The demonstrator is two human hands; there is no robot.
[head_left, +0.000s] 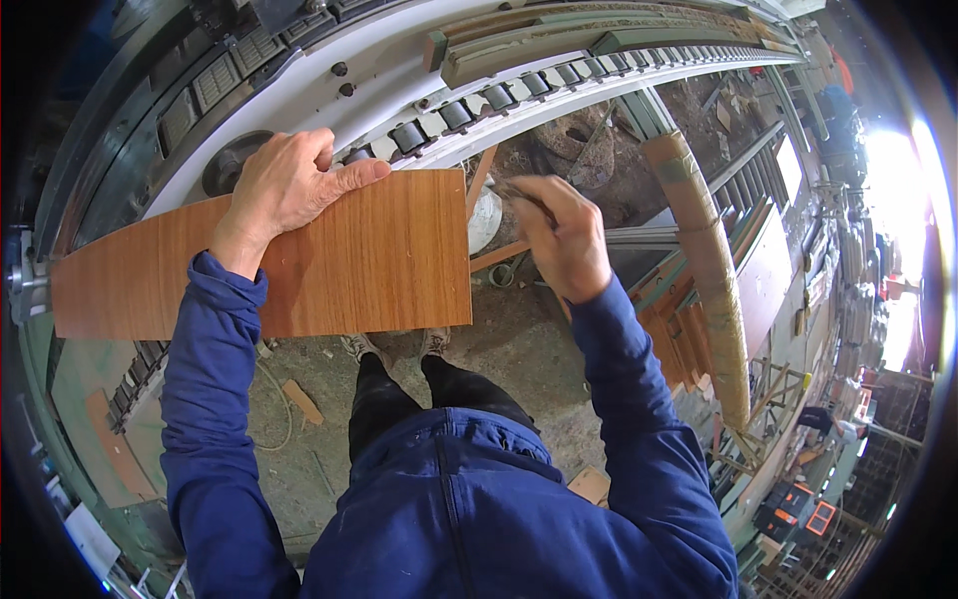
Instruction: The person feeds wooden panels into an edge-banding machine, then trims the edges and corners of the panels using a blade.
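Observation:
My left hand [289,195] grips the far edge of a wood-grain board [379,260], its fingers bent over the edge and thumb along it. The board lies crosswise in front of me, against a white machine bed [369,60] with a track of grey rollers [457,114]. Just off the board's right end, my right hand [559,230] is curled; a small dark thing seems to be between its fingers, too blurred to make out.
A padded bar [699,230] runs along my right beside stacked boards [758,270]. Long strips [589,25] lie beyond the rollers. Scraps [299,399] litter the floor by my feet. A person [828,424] is far right, near an orange-black machine [788,507].

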